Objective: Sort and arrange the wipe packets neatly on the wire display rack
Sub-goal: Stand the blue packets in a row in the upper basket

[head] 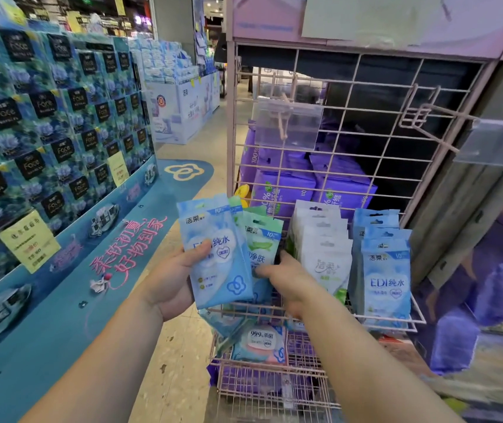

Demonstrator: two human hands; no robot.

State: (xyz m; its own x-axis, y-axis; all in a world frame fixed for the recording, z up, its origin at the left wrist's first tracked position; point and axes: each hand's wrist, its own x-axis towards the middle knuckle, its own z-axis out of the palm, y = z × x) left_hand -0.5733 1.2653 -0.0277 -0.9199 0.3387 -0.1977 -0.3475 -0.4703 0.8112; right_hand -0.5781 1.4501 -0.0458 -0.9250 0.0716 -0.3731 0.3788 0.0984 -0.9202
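Sorting is under way: the left hand (173, 279) grips 1 blue wipe packet (218, 251) left of the wire rack (351, 166), the right hand (286, 280) pinches a green packet (260, 239), which probably belongs beside the white row (323, 251).

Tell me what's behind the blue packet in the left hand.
Behind the blue packet the left hand holds a green packet, partly covered. Any further packets behind are hidden.
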